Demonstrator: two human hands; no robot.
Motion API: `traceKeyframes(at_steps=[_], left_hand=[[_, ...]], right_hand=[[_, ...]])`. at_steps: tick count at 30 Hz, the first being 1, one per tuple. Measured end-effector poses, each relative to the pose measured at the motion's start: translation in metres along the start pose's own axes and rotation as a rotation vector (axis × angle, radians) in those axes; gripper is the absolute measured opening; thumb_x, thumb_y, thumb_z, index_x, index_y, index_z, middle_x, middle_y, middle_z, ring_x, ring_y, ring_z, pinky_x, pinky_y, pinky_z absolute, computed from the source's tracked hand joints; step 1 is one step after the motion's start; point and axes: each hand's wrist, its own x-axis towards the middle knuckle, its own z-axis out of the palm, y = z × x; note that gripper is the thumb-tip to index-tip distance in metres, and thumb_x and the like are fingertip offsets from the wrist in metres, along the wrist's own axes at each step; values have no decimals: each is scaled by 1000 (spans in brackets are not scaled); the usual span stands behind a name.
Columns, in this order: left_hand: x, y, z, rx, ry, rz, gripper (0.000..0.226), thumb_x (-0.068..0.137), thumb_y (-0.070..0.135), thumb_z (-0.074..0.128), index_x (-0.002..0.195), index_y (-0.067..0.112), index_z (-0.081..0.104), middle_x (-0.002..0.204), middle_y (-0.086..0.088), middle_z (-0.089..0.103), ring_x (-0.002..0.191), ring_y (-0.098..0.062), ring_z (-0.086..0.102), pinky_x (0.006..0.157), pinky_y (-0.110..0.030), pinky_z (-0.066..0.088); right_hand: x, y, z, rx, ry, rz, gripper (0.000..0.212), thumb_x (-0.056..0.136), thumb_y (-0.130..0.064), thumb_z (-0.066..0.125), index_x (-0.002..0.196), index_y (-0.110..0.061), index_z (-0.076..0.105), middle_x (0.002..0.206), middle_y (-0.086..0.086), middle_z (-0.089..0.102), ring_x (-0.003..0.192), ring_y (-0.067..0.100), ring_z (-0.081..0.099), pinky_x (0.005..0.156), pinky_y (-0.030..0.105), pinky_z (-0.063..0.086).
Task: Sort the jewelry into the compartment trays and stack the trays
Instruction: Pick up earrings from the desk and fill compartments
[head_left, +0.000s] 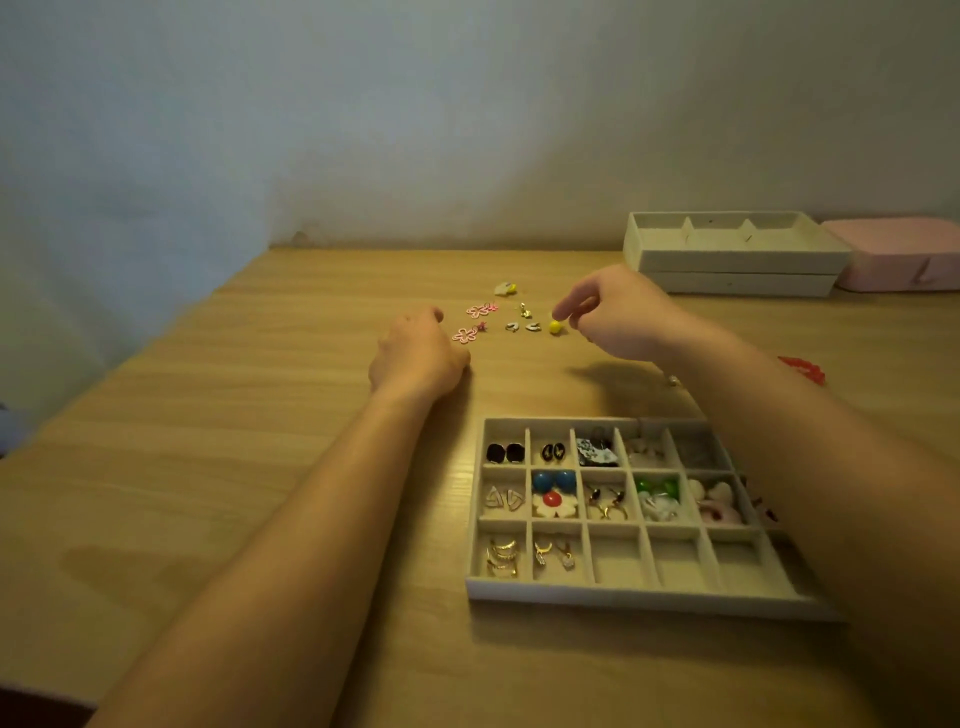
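A cream compartment tray (623, 591) lies on the table in front of me, most cells holding earrings, three cells in its near row bare. Beyond it loose pieces lie in a cluster: a yellow bead earring (555, 327), two silver earrings (522, 327), a small gold piece (524, 310), pink flower earrings (480, 310) and a white-and-yellow piece (505, 288). My right hand (618, 317) hovers with its fingertips pointing down just above the yellow bead, not clearly touching it. My left hand (418, 353) rests curled on the table beside the pink flowers, with nothing visible in it.
Two more cream trays (737, 260) stand stacked at the back right against the wall, next to a pink box (904, 254). A red bracelet (802, 369) lies to the right, partly behind my right forearm. The wooden table (234, 441) stretches left and near.
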Motion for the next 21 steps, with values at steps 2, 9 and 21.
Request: traceKeyframes(at_steps=[2,9,21], left_hand=[[6,4,4,75,-8,26,54,88,46,65,138,30,53,140,-5,51,129,-29,49,101,-43,45],[13,6,13,56,79,126,21,89,46,66,105,32,70,116,1,64,111,-24,61,86,-34,48],[-27,18,-6,-563,64,379,12,83,18,79,87,23,69,80,9,71,74,-3,68,67,-22,55]], right_hand=[[18,-2,10,-19,-16,-6,41,91,4,52,85,-32,72,106,3,71,107,22,65,95,35,53],[49,-24,35,-87,-34,-70,41,90,4,50,108,-23,75,108,2,68,102,22,64,87,32,54],[10,-32,35,334,-109,-32,28,102,-8,46,109,-14,73,98,10,72,86,24,70,73,33,59]])
